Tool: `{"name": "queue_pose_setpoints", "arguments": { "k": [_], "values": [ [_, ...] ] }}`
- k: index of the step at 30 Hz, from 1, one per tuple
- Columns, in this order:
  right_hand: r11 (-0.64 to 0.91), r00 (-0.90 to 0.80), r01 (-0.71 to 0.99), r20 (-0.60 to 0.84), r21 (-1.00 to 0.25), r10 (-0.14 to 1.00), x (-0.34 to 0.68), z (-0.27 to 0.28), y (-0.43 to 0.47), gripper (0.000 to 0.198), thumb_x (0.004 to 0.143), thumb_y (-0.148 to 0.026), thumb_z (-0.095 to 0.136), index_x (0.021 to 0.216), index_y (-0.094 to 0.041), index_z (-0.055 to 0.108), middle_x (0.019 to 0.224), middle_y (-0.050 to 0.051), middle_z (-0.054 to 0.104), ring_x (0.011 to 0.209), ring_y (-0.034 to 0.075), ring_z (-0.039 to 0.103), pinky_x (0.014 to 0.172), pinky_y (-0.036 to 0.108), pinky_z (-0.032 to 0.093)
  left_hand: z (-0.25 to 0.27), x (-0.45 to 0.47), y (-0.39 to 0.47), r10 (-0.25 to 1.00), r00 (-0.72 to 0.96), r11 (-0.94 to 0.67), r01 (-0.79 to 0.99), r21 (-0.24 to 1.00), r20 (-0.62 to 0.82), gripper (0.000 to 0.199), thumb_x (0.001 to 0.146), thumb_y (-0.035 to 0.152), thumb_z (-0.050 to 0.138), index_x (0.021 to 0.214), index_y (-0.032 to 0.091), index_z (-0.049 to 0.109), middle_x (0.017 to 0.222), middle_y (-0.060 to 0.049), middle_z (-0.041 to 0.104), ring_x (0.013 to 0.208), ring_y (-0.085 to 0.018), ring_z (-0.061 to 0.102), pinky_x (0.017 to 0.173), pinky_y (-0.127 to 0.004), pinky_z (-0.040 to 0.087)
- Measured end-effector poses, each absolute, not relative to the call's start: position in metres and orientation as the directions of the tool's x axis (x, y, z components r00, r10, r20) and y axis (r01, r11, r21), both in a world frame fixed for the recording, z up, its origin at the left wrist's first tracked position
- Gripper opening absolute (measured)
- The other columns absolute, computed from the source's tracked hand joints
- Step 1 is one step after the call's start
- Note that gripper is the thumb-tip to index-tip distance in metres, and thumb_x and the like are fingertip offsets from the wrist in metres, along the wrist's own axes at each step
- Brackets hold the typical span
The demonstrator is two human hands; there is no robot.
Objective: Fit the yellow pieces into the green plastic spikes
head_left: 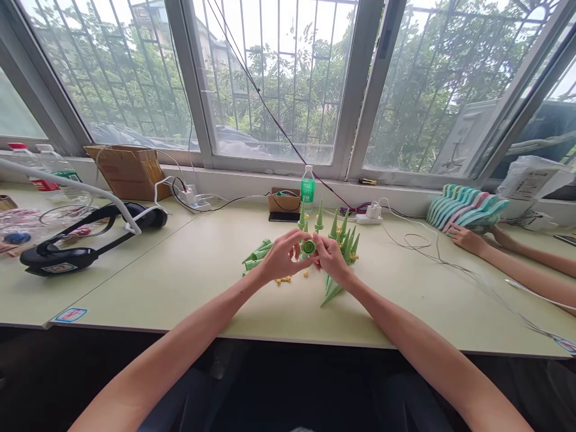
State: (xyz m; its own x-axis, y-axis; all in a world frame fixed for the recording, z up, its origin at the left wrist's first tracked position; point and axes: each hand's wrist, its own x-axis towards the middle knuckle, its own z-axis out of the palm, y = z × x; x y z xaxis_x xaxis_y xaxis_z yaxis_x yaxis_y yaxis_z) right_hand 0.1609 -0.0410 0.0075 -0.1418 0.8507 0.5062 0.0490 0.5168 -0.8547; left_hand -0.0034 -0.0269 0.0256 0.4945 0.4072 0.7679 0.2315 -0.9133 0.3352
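Between my two hands is a green hollow round piece (308,246), its open end facing me. My left hand (284,255) curls around its left side with thumb and fingertips. On the other side, my right hand (332,259) pinches it. Several green pointed cones (346,239) stand just beyond and right of my right hand, with small yellow pieces among them. Another green cone (332,295) lies below that hand. Green tube-like pieces (258,255) lie left of my left hand. Loose small yellow pieces (283,280) are scattered on the table under my hands.
A green-labelled bottle (308,187), a black phone (284,216) and a small cardboard box (284,201) stand behind. At left is a black headset (90,240). Cables (418,243) run at right, where another person's hands (468,239) touch a pastel stack (465,207).
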Motion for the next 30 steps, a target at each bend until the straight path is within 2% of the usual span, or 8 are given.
{"name": "queue_pose_setpoints", "arguments": {
  "k": [3,6,9,12,15,19,25,30],
  "values": [
    [0.536,-0.131,0.056,0.526,-0.842,0.84,0.1604,0.0086,-0.0423,0.046,0.093,-0.058,0.042,0.066,-0.021,0.041,0.044,-0.007,0.04,0.031,0.008,0.04,0.032,0.022,0.029,0.0276,-0.0025,-0.0282,0.474,0.425,-0.88,0.21,0.426,0.771,0.036,0.077,0.038,0.07,0.103,0.018,0.054,0.1,-0.004,0.056,0.055,-0.004,0.054,0.042,-0.014,0.039],
    [0.555,-0.117,0.089,0.545,-0.827,0.83,0.1598,0.009,-0.0432,0.047,0.094,-0.059,0.04,0.066,-0.022,0.035,0.047,-0.007,0.04,0.031,0.007,0.04,0.032,0.021,0.027,0.0299,-0.002,-0.0277,0.559,0.321,-0.829,0.226,0.512,0.764,0.029,0.085,0.043,0.061,0.079,0.016,0.051,0.081,0.0,0.053,0.056,-0.006,0.052,0.044,-0.016,0.039],
    [0.582,-0.117,0.144,0.571,-0.8,0.813,0.1598,0.0095,-0.0445,0.046,0.095,-0.058,0.039,0.067,-0.021,0.035,0.05,-0.007,0.041,0.032,0.007,0.042,0.034,0.021,0.027,0.0311,-0.0027,-0.0261,0.621,0.316,-0.784,0.27,0.559,0.718,0.05,0.095,0.045,0.043,0.055,0.015,0.044,0.055,0.001,0.047,0.05,-0.007,0.046,0.048,-0.019,0.037],
    [0.603,-0.129,0.172,0.589,-0.779,0.798,0.1605,0.0101,-0.0459,0.045,0.096,-0.056,0.039,0.068,-0.021,0.035,0.051,-0.007,0.042,0.033,0.006,0.044,0.036,0.021,0.029,0.0307,-0.0039,-0.0249,0.702,0.385,-0.706,0.269,0.655,0.599,0.06,0.097,0.049,0.036,0.048,0.015,0.044,0.043,0.001,0.047,0.042,-0.007,0.042,0.044,-0.019,0.034],
    [0.61,-0.135,0.176,0.595,-0.772,0.792,0.1615,0.0104,-0.0465,0.043,0.096,-0.054,0.039,0.069,-0.021,0.036,0.051,-0.007,0.042,0.034,0.007,0.044,0.038,0.021,0.03,0.0303,-0.0045,-0.0253,0.747,0.436,-0.635,0.246,0.732,0.502,0.057,0.094,0.052,0.042,0.052,0.015,0.045,0.043,0.001,0.05,0.038,-0.006,0.04,0.041,-0.018,0.03],
    [0.607,-0.128,0.192,0.593,-0.771,0.795,0.1621,0.0106,-0.0461,0.042,0.097,-0.055,0.038,0.072,-0.021,0.038,0.05,-0.008,0.043,0.034,0.007,0.043,0.038,0.021,0.031,0.0314,-0.0052,-0.0273,0.763,0.459,-0.591,0.213,0.778,0.455,0.045,0.091,0.052,0.05,0.065,0.015,0.049,0.045,0.003,0.051,0.038,-0.006,0.042,0.04,-0.016,0.031],
    [0.609,-0.141,0.164,0.592,-0.776,0.793,0.1604,0.0102,-0.0455,0.041,0.097,-0.055,0.036,0.073,-0.021,0.039,0.054,-0.006,0.049,0.034,0.006,0.043,0.039,0.02,0.032,0.0333,-0.0054,-0.0284,0.766,0.449,-0.593,0.214,0.776,0.46,0.037,0.091,0.05,0.051,0.081,0.015,0.056,0.047,0.004,0.05,0.04,-0.008,0.047,0.04,-0.017,0.036],
    [0.598,-0.144,0.194,0.581,-0.777,0.801,0.1598,0.0102,-0.0464,0.042,0.096,-0.056,0.036,0.074,-0.021,0.041,0.054,-0.006,0.048,0.036,0.006,0.041,0.041,0.02,0.034,0.0325,-0.0047,-0.0276,0.754,0.445,-0.604,0.18,0.777,0.483,0.033,0.089,0.048,0.055,0.09,0.015,0.057,0.05,0.005,0.051,0.044,-0.009,0.053,0.041,-0.018,0.04]
  ]
}}
